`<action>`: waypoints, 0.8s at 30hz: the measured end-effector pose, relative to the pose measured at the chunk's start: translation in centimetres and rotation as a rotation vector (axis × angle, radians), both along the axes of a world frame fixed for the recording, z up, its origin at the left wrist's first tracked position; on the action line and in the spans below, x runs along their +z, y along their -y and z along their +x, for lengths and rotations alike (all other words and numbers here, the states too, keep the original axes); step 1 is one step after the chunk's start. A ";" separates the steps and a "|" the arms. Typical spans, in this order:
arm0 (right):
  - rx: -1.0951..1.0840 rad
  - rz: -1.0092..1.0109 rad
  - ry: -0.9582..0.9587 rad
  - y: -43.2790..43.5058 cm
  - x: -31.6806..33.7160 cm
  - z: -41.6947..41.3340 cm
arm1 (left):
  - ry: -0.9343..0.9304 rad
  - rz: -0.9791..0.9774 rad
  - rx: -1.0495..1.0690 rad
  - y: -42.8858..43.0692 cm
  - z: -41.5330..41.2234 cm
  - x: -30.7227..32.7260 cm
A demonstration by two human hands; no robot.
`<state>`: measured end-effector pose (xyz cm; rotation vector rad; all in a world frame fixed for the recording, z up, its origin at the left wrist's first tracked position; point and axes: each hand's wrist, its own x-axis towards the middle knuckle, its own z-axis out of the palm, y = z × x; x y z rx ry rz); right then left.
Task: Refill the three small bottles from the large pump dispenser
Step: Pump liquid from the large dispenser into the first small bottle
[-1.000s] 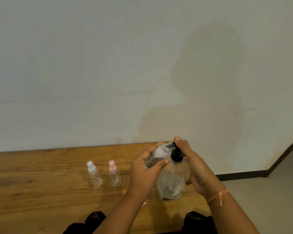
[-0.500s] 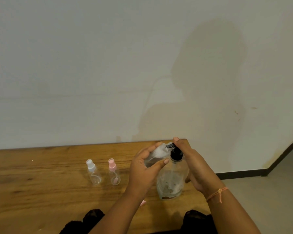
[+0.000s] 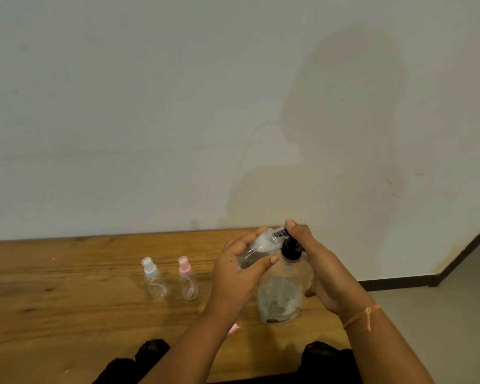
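Dark clothing (image 3: 153, 356) along bottom edge, right at the near side of the wooden bench (image 3: 53, 314), small pink piece (image 3: 234, 329) on the bench pokes out beside the left forearm, can't tell what it is. Orange thread bracelet (image 3: 362, 317) on right wrist. Dispenser (image 3: 281, 297) stands upright on the bench between both hands, clear, nearly empty, some residue at the bottom, black pump head (image 3: 290, 249) on top. Left hand (image 3: 239, 275) has fingers (image 3: 247, 239) and thumb curled round a small clear bottle (image 3: 257, 249), held off the bench, tilted, neck up against the pump nozzle, whitish stuff inside near the neck. Right hand (image 3: 327, 273) wraps the dispenser's right side, index fingertip on top of the pump head, thumb low by the body. Left of the left hand, white-capped bottle (image 3: 153, 281) and pink-capped bottle (image 3: 187, 278) stand upright on the bench, just beside each other, not touching, both look empty. Behind: pale wall (image 3: 122, 120) with a person's shadow, dark skirting (image 3: 399, 282) and grey floor (image 3: 455, 314) at right
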<state>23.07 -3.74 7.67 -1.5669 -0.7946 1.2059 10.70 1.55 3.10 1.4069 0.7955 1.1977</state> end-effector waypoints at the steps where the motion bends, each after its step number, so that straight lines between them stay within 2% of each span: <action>1: 0.002 0.006 -0.003 0.0 0.0 0.1 | 0.001 0.001 0.000 0.0 0.0 0.0; 17: -0.014 0.005 0.019 0.1 0.3 -0.3 | 0.043 -0.002 -0.015 0.1 0.0 0.3; 24: -0.051 0.044 0.033 0.3 0.6 -0.6 | -0.008 0.001 0.002 0.2 -0.2 0.0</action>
